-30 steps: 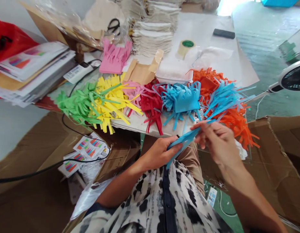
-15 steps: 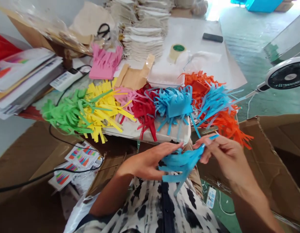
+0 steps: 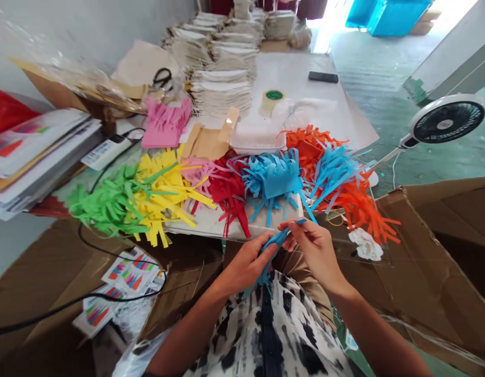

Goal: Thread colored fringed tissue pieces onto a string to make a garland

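We saw matt blue paper fringe point(image 3: 272, 243), a glossy white plastic tray point(image 3: 253, 139), rough brown corrugated cardboard point(image 3: 434, 262), a smooth white plastic fan point(image 3: 447, 121) and a soft, matt printed cloth shirt point(image 3: 266, 335).

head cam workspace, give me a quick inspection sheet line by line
surface: white paper sheet over the table
job's things: blue fringed paper strip, fringed coloured paper bunches in a row
clutter: scissors, tape roll, stacked cream fabric pieces, paper pile
grippers: left hand and right hand both hold the strip
cables: black cable across the cardboard; power strip
surroundings: fan, cardboard box, green floor
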The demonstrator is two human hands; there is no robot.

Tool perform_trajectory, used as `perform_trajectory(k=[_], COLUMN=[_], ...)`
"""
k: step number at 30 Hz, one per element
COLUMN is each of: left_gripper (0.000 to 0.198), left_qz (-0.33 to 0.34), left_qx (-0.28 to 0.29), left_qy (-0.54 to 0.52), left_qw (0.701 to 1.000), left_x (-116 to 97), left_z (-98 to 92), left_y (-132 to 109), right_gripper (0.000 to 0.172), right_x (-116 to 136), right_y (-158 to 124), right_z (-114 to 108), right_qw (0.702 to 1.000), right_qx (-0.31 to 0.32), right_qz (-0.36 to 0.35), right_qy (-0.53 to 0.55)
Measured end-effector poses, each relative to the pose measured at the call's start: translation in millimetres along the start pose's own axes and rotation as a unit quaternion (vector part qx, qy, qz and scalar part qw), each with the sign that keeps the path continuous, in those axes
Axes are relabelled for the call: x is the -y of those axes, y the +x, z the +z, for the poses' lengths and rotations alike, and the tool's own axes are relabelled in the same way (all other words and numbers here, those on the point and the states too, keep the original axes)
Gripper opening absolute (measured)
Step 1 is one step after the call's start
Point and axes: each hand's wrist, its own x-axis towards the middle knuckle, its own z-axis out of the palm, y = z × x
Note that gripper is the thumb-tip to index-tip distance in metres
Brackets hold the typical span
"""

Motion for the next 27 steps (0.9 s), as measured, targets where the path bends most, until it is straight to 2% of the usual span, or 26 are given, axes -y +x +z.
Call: perform_trajectory(k=[3,5,7,9,12,15,17,20,22,24,26,27], left_gripper=[0.046,0.047,0.047,0.047,0.048,0.051,0.053,0.050,0.044,0.036,0.030,0.027], left_qz=[-0.023,-0.031,-0.035,-0.038,-0.051,-0.062,-0.059,-0.023,0.030,0.110,0.182,0.206], left_qx=[-0.023,-0.036,-0.053,-0.065,-0.052,-0.040,-0.043,-0.095,-0.157,-0.245,-0.313,-0.330], left_qy=[0.003,-0.001,-0.012,-0.027,-0.055,-0.096,-0.123,-0.196,-0.273,-0.339,-0.352,-0.338], left_qw=[0.999,0.999,0.998,0.997,0.996,0.993,0.990,0.976,0.948,0.902,0.863,0.857], left_x=[6.7,10.6,13.8,16.8,21.5,24.6,21.9,5.1,-14.3,-36.6,-57.6,-66.6], left_z=[-3.1,-5.3,-8.1,-12.2,-20.8,-31.6,-40.0,-55.4,-66.7,-77.3,-86.3,-90.3], left_y=[3.3,5.5,6.4,5.1,-0.2,-4.6,-4.4,1.0,7.0,15.0,26.3,33.7], right_gripper=[0.033,0.029,0.029,0.036,0.039,0.032,0.026,0.025,0.028,0.026,0.025,0.025], right_x=[-8.9,-13.7,-17.6,-20.7,-22.7,-18.2,-8.9,16.6,39.5,62.8,81.9,88.6], right_y=[9.2,21.0,38.2,58.2,84.0,101.3,113.0,137.7,155.7,168.1,171.0,169.2], right_z=[-5.8,-12.1,-17.8,-20.4,-16.6,-11.0,-11.1,-16.6,-20.3,-22.5,-24.5,-26.3], right_qw=[0.996,0.973,0.913,0.832,0.731,0.671,0.663,0.698,0.724,0.737,0.751,0.759], right_qx=[-0.015,-0.046,-0.080,-0.087,-0.068,-0.050,-0.036,-0.058,-0.100,-0.121,-0.125,-0.123], right_qz=[-0.037,-0.116,-0.214,-0.271,-0.281,-0.300,-0.318,-0.303,-0.271,-0.258,-0.272,-0.284], right_qy=[-0.079,-0.195,-0.339,-0.476,-0.619,-0.676,-0.677,-0.646,-0.627,-0.612,-0.589,-0.572])
